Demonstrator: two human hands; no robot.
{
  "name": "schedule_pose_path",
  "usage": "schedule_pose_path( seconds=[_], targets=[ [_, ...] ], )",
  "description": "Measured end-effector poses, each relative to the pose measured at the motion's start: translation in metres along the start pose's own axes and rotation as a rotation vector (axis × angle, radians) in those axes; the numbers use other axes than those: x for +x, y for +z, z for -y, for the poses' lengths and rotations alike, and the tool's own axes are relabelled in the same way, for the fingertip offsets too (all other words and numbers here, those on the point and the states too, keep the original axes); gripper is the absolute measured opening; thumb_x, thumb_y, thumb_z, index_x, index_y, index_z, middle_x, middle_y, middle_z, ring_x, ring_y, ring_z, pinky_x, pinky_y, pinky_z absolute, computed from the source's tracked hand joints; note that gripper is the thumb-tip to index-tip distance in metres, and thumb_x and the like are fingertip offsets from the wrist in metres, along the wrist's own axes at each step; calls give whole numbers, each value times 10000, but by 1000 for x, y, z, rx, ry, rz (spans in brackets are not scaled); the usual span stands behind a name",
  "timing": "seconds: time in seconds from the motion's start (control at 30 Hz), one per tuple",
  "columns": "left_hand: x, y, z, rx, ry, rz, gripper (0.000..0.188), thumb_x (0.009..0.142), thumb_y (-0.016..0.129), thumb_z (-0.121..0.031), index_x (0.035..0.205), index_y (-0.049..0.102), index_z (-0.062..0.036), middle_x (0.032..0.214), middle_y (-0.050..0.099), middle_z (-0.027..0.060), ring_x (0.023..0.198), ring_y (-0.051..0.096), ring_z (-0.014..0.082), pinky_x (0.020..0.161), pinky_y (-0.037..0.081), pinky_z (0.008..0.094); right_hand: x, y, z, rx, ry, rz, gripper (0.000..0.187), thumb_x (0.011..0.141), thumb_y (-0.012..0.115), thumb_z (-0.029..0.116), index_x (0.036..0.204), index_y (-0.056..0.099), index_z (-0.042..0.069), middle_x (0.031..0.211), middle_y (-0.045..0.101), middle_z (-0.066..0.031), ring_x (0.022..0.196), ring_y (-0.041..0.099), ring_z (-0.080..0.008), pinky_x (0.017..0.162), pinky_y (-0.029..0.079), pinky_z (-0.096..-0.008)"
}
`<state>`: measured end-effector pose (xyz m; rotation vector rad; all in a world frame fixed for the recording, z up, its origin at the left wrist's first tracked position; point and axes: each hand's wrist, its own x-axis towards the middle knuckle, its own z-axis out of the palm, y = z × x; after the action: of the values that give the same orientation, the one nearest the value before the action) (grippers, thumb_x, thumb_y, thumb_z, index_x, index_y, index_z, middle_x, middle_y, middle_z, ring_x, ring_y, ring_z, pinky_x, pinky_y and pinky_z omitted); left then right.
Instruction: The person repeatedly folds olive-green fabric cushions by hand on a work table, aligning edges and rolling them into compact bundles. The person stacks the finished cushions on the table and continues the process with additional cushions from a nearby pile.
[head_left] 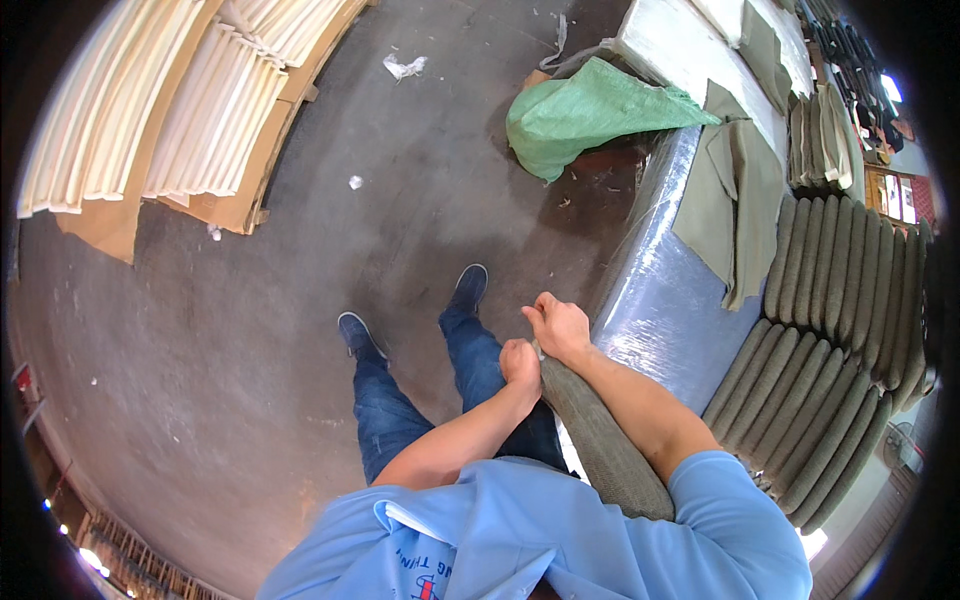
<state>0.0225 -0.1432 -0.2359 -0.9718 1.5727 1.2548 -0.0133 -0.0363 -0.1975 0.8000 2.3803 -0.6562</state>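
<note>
A long, thick cushion point(603, 440) in a grey-brown fabric cover stands on edge between my forearms, its near end against my blue shirt. At its far end my left hand point(520, 366) is closed in a fist on the cover. Just beyond and to the right, my right hand point(562, 326) has its fingers curled together by the same end; what they pinch, if anything, is hidden. A small whitish bit shows at the cushion's end between the hands.
To my right is a plastic-wrapped table point(640, 300) with loose grey-green fabric pieces point(735, 195). Finished-looking cushions point(800, 400) are stacked beyond it. A green sack point(590, 115) lies by the table's far end. White foam slabs point(215, 120) stand on cardboard at the far left.
</note>
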Motion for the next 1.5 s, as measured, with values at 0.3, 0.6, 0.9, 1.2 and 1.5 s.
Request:
schedule_pose_path(
  seconds=[0.3, 0.6, 0.9, 1.2, 1.5],
  targets=[
    [20, 19, -17, 21, 16, -86, 418, 985, 452, -214, 1016, 771, 54, 1159, 762, 260, 1109, 708, 380, 978, 503, 494, 21, 8, -21, 5, -40, -77, 287, 1024, 661, 383, 1087, 668, 103, 875, 769, -222, 886, 755, -453, 820, 573, -570],
    [51, 32, -4, 287, 119, -86, 539, 1045, 404, -306, 1165, 757, 83, 1273, 706, 338, 1265, 654, 486, 1100, 481, 540, 25, 13, -37, -37, -31, -16, 252, 1032, 644, 311, 1186, 629, 113, 924, 768, -262, 935, 754, -475, 857, 568, -596],
    [70, 46, -2, 447, 126, -95, 528, 1084, 421, -344, 1087, 752, 67, 1243, 729, 304, 1205, 685, 442, 1038, 490, 521, 39, 3, -46, 5, 16, -63, 262, 1027, 663, 302, 1210, 635, 115, 940, 765, -264, 952, 744, -478, 858, 563, -588],
    [0, 13, -8, -459, -286, 296, 636, 1115, 446, -614, 1328, 612, -38, 1234, 687, 148, 1132, 670, 304, 986, 536, 483, 22, -15, -50, 253, 33, -104, 345, 1045, 670, 406, 1182, 719, 92, 967, 785, -201, 969, 757, -420, 854, 572, -522],
    [9, 4, -57, 613, 481, 581, 674, 1018, 677, -572, 1409, 640, -25, 1363, 647, 162, 1306, 600, 276, 1114, 475, 408, -91, -62, -136, 330, 110, 32, 302, 1048, 656, 340, 1120, 753, 64, 977, 760, -143, 961, 737, -358, 888, 573, -485]
  ],
)
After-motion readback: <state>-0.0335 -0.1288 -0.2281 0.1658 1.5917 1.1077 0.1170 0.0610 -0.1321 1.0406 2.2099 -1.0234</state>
